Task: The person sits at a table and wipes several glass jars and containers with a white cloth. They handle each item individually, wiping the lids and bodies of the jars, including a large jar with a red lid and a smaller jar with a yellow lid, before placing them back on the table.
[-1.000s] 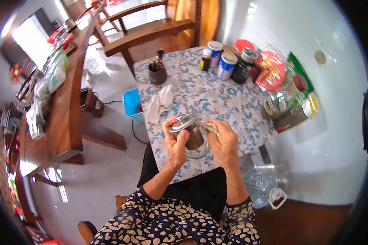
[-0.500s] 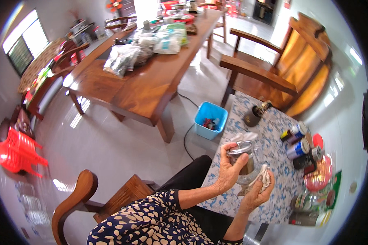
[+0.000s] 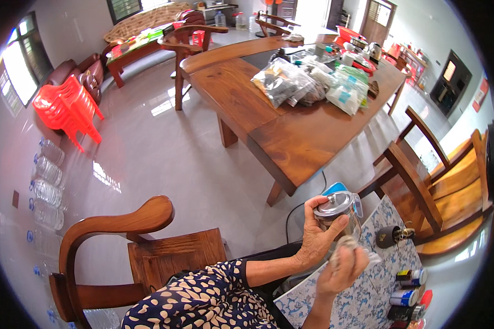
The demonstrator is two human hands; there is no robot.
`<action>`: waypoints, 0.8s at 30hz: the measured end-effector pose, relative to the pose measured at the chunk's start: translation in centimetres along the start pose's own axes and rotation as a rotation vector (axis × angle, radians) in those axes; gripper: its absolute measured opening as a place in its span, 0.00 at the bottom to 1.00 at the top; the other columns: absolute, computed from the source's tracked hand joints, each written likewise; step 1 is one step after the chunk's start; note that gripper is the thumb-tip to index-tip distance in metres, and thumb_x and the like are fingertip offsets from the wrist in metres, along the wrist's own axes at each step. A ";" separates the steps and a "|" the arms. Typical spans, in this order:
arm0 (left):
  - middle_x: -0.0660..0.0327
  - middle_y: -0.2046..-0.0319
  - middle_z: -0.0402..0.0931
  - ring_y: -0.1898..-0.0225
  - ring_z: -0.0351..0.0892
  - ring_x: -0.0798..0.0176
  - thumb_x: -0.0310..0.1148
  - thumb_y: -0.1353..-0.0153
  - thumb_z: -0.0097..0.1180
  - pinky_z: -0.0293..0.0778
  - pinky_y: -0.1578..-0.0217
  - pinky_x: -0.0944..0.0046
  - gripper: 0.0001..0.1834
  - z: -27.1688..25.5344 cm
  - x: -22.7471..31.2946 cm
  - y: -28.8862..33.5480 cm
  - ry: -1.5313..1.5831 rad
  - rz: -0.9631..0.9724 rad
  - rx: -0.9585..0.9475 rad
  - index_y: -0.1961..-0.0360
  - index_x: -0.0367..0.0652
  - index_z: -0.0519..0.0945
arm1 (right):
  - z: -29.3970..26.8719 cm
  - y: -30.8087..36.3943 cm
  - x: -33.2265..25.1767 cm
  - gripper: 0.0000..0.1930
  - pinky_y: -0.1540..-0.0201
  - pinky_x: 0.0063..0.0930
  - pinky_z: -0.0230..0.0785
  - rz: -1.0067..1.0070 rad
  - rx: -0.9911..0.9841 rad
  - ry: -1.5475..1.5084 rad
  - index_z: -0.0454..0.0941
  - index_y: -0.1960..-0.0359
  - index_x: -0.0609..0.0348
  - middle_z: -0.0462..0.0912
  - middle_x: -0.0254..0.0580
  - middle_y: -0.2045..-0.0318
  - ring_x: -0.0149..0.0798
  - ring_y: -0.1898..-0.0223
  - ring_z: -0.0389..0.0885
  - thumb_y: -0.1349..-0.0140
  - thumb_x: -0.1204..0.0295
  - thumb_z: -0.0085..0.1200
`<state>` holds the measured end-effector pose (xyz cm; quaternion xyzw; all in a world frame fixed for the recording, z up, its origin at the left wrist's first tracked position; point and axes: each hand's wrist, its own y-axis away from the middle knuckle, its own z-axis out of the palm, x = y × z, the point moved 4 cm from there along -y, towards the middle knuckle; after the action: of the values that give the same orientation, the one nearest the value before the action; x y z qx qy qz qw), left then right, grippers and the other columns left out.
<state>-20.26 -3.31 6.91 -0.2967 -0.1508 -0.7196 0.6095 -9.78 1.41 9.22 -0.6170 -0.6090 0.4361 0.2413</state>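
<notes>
Pot (image 3: 352, 226) held up near the edge of the desk (image 3: 370, 282). My left hand (image 3: 316, 236) curls round it at the metal lid (image 3: 335, 203); right hand (image 3: 343, 267) bunched on a cloth (image 3: 343, 243). Probably light, slick, breakable (looks like glass); best gripped round the body, lid pinned.

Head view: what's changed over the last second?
View swung left; clear lidded vessel shifted left, from over the patterned table to beyond its left edge in the picture. Nothing gripped or released. Same: left hand holds the vessel, right hand the cloth.
</notes>
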 end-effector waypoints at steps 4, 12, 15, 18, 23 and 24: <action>0.62 0.52 0.65 0.50 0.68 0.69 0.26 0.43 0.62 0.67 0.49 0.70 0.32 -1.5 2.0 -1.4 -0.058 0.125 0.050 0.45 0.50 0.55 | 2.2 -3.7 -0.7 0.11 0.52 0.48 0.64 0.090 0.001 -0.097 0.73 0.56 0.63 0.71 0.55 0.53 0.55 0.52 0.70 0.38 0.73 0.46; 0.63 0.54 0.67 0.51 0.68 0.70 0.27 0.43 0.61 0.67 0.50 0.70 0.28 -3.0 4.5 -2.8 0.050 0.063 0.137 0.46 0.50 0.58 | 4.7 -0.9 -2.9 0.17 0.56 0.48 0.64 -0.295 -0.097 0.028 0.75 0.58 0.60 0.66 0.50 0.50 0.56 0.54 0.66 0.32 0.61 0.37; 0.64 0.55 0.68 0.53 0.68 0.71 0.29 0.41 0.60 0.67 0.51 0.70 0.26 -3.2 3.9 -2.7 0.068 0.005 0.151 0.47 0.50 0.58 | 4.2 -0.7 -2.9 0.09 0.56 0.46 0.65 -0.306 -0.100 0.003 0.76 0.60 0.55 0.66 0.47 0.51 0.54 0.53 0.66 0.37 0.67 0.47; 0.64 0.56 0.68 0.54 0.67 0.72 0.30 0.39 0.57 0.66 0.52 0.71 0.24 -2.8 3.4 -2.5 0.126 -0.071 0.162 0.47 0.50 0.59 | 3.6 0.4 -2.6 0.07 0.55 0.43 0.65 -0.276 -0.071 -0.039 0.77 0.63 0.51 0.66 0.45 0.54 0.53 0.54 0.67 0.44 0.73 0.54; 0.64 0.55 0.69 0.54 0.68 0.71 0.29 0.37 0.53 0.67 0.51 0.68 0.19 -1.9 0.6 -1.6 0.323 -0.222 0.120 0.48 0.49 0.62 | 0.3 1.2 -1.4 0.11 0.52 0.44 0.62 -0.027 0.015 -0.084 0.73 0.62 0.55 0.67 0.50 0.54 0.53 0.55 0.68 0.49 0.77 0.53; 0.64 0.55 0.68 0.55 0.67 0.70 0.30 0.37 0.53 0.67 0.51 0.67 0.19 -1.6 0.2 -1.2 0.326 -0.250 0.103 0.48 0.49 0.62 | -0.2 0.7 -1.1 0.10 0.52 0.44 0.62 0.065 0.093 -0.102 0.73 0.62 0.57 0.68 0.52 0.54 0.52 0.55 0.68 0.48 0.77 0.52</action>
<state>-21.80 -4.13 6.00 -0.1239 -0.1225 -0.8193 0.5463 -9.09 0.34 9.02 -0.6018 -0.5791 0.5023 0.2241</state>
